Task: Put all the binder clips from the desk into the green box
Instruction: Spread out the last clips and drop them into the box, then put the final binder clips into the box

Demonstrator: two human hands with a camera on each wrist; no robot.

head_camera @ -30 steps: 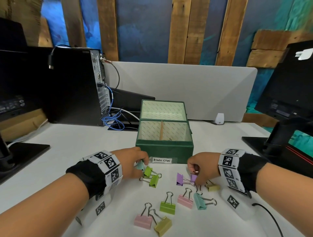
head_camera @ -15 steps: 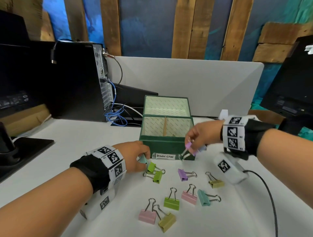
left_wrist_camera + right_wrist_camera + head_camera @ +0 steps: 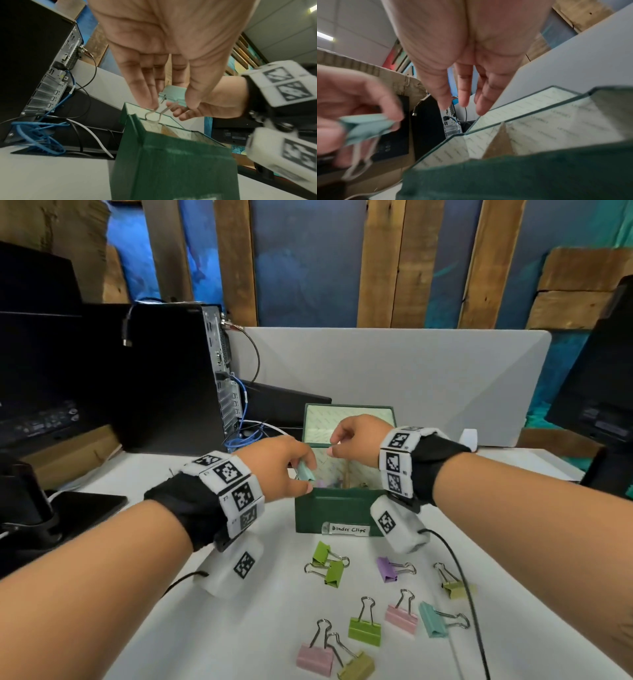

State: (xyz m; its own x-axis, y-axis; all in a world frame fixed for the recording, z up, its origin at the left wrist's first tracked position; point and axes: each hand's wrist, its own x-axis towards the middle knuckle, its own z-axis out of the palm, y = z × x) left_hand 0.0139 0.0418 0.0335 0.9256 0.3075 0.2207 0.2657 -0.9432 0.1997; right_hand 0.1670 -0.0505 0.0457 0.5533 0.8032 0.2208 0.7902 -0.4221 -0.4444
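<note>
Both hands are up off the desk since the earlier frames. Right hand (image 3: 356, 440) now sits over the green box (image 3: 337, 513), center of frame, fingers loose & holding nothing; the purple clip it carried a moment ago is gone from its grip, and a bit of purple shows inside the box (image 3: 322, 483), so prob. dropped in. Left hand (image 3: 277, 467) has lifted to the box's left rim, pinching a teal clip (image 3: 305, 472), wire handles hanging over the opening in the left wrist view. Means one more clip banked, another about to go. Left on the desk (image 3: 239, 628), lower center: two green clips (image 3: 328, 565) touching, a purple clip (image 3: 388, 568), plus approx. 7 more in pink, green, olive, teal.
</note>
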